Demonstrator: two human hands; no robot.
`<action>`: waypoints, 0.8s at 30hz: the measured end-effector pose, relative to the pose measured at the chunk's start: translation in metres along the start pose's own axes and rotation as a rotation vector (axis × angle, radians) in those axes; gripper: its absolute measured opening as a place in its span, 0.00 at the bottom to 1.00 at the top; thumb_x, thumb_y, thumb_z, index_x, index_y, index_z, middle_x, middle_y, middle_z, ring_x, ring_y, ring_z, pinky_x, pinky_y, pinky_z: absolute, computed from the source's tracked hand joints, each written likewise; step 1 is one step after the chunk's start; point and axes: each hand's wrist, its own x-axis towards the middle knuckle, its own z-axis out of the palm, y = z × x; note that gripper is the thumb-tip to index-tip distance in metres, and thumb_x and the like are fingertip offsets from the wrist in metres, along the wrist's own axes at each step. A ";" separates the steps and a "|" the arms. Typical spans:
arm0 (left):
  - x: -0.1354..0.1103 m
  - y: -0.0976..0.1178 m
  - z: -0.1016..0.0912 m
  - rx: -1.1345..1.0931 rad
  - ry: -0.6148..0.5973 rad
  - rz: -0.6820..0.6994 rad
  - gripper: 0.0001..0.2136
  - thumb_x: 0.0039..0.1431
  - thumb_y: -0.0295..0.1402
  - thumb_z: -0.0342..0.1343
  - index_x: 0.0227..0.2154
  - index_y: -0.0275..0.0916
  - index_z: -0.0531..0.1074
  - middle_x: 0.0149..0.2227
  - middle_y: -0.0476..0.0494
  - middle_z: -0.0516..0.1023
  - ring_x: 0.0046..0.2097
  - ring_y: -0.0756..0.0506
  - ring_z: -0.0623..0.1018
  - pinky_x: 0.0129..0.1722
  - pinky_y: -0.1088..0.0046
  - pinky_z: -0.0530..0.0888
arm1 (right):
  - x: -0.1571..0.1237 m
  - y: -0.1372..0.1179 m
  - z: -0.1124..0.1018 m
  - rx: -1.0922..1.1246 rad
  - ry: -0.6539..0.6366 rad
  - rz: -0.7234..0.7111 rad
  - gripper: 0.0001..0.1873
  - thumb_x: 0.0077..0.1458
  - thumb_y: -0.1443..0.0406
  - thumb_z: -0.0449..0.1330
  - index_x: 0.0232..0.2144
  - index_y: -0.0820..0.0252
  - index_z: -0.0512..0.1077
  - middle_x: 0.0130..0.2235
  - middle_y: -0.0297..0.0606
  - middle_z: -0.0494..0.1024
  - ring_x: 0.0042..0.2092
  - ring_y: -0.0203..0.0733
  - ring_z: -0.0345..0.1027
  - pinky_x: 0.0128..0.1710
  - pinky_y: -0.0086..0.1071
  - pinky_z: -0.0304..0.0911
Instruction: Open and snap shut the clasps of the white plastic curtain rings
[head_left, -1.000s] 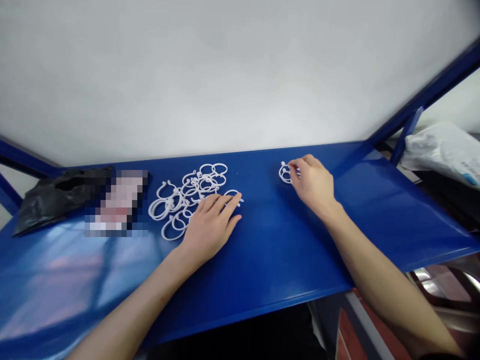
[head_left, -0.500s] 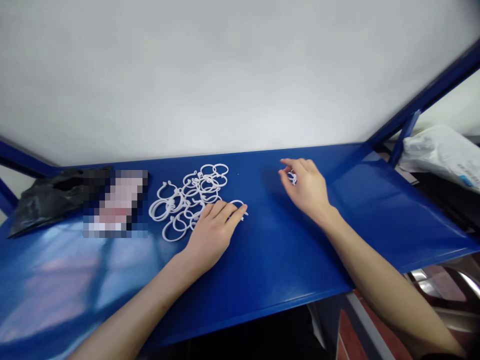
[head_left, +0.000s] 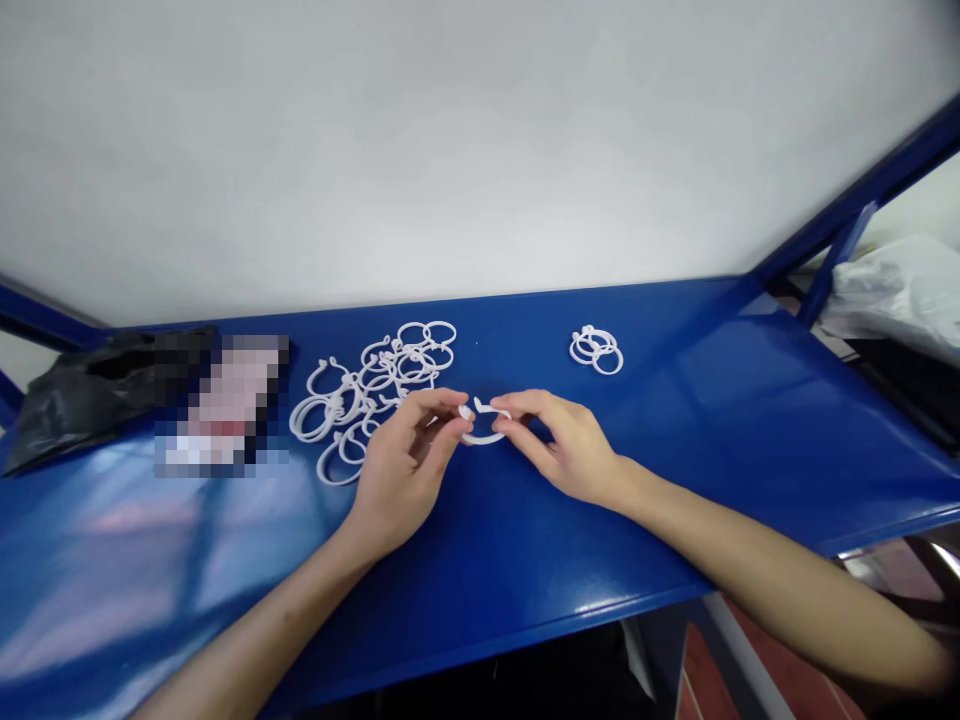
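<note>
At the blue tabletop (head_left: 525,560), our left hand (head_left: 401,465) and right hand (head_left: 576,450) both pinch one white ring (head_left: 484,438) (its ends apart), near a pile of rings (head_left: 390,362).

A slim white open ring (head_left: 485,438) is pinched between the left hand (head_left: 409,455) and right hand (head_left: 564,440), its bulbous ends parted on the far side, its curve nearest the wearer. Left of this grip, a loose heap of similar rings (head_left: 388,357) overlaps; beyond it rightward lies a small overlapping ring cluster (head_left: 597,351).
</note>
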 end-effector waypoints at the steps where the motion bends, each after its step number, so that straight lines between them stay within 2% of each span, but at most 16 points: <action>1: 0.000 0.000 0.000 -0.018 0.021 -0.012 0.07 0.65 0.32 0.57 0.44 0.41 0.73 0.37 0.47 0.80 0.34 0.50 0.81 0.35 0.75 0.80 | 0.000 -0.001 0.000 0.007 -0.016 -0.016 0.11 0.67 0.64 0.58 0.51 0.55 0.70 0.43 0.38 0.82 0.42 0.38 0.78 0.42 0.33 0.75; 5: -0.001 -0.002 0.001 0.014 0.070 -0.003 0.04 0.63 0.31 0.59 0.40 0.41 0.76 0.35 0.50 0.82 0.31 0.52 0.80 0.33 0.76 0.79 | 0.003 -0.005 0.000 0.088 -0.069 -0.048 0.08 0.67 0.66 0.57 0.47 0.56 0.72 0.43 0.38 0.82 0.42 0.38 0.77 0.42 0.34 0.75; 9: -0.004 -0.001 0.001 0.123 0.095 0.097 0.04 0.63 0.29 0.59 0.38 0.41 0.78 0.34 0.50 0.82 0.33 0.52 0.80 0.34 0.76 0.78 | 0.003 -0.008 -0.001 0.131 -0.065 -0.068 0.06 0.67 0.68 0.57 0.45 0.59 0.73 0.41 0.39 0.81 0.40 0.38 0.76 0.40 0.33 0.74; 12: -0.006 0.000 0.001 0.153 0.096 0.182 0.05 0.63 0.27 0.58 0.38 0.40 0.77 0.32 0.49 0.81 0.33 0.52 0.79 0.34 0.76 0.77 | 0.001 -0.008 -0.001 0.116 -0.099 -0.073 0.07 0.68 0.68 0.55 0.45 0.59 0.73 0.38 0.39 0.81 0.39 0.38 0.75 0.39 0.34 0.73; 16: -0.004 0.000 0.002 0.210 0.090 0.292 0.06 0.64 0.24 0.57 0.38 0.40 0.77 0.32 0.49 0.81 0.33 0.52 0.79 0.33 0.76 0.77 | -0.003 -0.006 0.002 0.087 -0.138 -0.153 0.09 0.68 0.69 0.55 0.47 0.60 0.72 0.39 0.40 0.81 0.39 0.39 0.74 0.39 0.35 0.73; 19: 0.001 0.000 0.000 0.322 0.064 0.334 0.07 0.65 0.26 0.55 0.41 0.40 0.77 0.34 0.47 0.82 0.35 0.50 0.80 0.36 0.74 0.78 | 0.002 -0.003 0.001 0.032 -0.140 -0.188 0.10 0.68 0.69 0.54 0.48 0.59 0.73 0.41 0.41 0.80 0.41 0.40 0.74 0.41 0.36 0.73; 22: 0.008 -0.002 -0.004 0.467 0.032 0.359 0.11 0.66 0.29 0.54 0.49 0.41 0.75 0.41 0.44 0.83 0.42 0.46 0.80 0.44 0.65 0.78 | 0.017 0.010 -0.015 -0.129 -0.027 -0.065 0.09 0.67 0.66 0.55 0.45 0.56 0.76 0.44 0.43 0.78 0.44 0.42 0.74 0.43 0.37 0.72; 24: 0.012 -0.006 -0.009 0.548 0.026 0.376 0.12 0.66 0.29 0.54 0.51 0.42 0.74 0.43 0.44 0.83 0.44 0.44 0.79 0.48 0.61 0.77 | 0.031 0.029 -0.036 -0.290 0.084 0.130 0.09 0.64 0.66 0.57 0.41 0.57 0.78 0.42 0.42 0.78 0.39 0.41 0.74 0.40 0.37 0.71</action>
